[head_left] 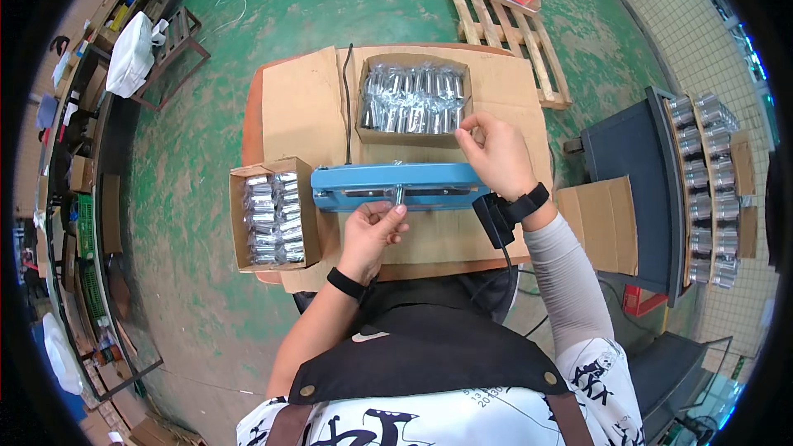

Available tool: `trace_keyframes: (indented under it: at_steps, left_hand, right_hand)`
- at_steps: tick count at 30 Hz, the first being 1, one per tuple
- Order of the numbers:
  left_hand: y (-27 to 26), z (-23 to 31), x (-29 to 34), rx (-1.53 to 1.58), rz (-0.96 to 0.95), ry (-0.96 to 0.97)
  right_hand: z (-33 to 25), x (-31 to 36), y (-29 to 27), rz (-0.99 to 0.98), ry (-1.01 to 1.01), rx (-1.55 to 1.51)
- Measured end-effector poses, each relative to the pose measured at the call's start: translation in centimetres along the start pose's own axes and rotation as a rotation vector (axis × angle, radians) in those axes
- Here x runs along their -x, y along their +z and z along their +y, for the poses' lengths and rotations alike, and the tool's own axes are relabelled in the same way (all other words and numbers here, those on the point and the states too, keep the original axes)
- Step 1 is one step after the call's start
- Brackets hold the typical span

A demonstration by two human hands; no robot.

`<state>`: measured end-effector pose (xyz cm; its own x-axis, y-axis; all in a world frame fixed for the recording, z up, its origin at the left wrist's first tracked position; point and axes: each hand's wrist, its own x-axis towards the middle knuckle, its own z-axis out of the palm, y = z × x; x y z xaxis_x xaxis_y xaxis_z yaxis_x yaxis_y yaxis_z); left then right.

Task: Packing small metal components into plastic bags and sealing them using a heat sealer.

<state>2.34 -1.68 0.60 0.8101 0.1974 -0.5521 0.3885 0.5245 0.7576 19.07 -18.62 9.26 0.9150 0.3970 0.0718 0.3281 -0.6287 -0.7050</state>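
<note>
A blue machine (395, 173) stands between the left hand (365, 235) and the rear box (413, 139) — 1 long barrier, with the left box (311, 219) by its end. Room opens over the cardboard (510, 83) right of the rear box (a black cable (346, 107) runs along its left).

Workshop. Worn green floor (198, 165). Blue machine (355, 174) mid-worktop (255, 107). Boxes (413, 138) of bagged metal parts (413, 104) at worktop's far edge and near left corner. Pallet (485, 16) beyond far right corner; trolley (624, 140) with stacked metal cylinders (699, 175) off right edge. Crammed shelves (81, 128) well left.
</note>
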Motion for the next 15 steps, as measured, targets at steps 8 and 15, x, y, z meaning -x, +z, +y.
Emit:
trace_keyframes:
  at_steps: [8, 15]
  left_hand:
    - [0.3, 0.9, 0.6, -0.007, -0.022, -0.105]
    - [-0.1, 0.6, 0.1, 0.1, -0.055, -0.201]
  right_hand:
    - [4.6, 0.0, 2.9, -0.015, 0.057, -0.062]
    - [3.7, -0.1, 2.3, -0.025, 0.117, 0.0]
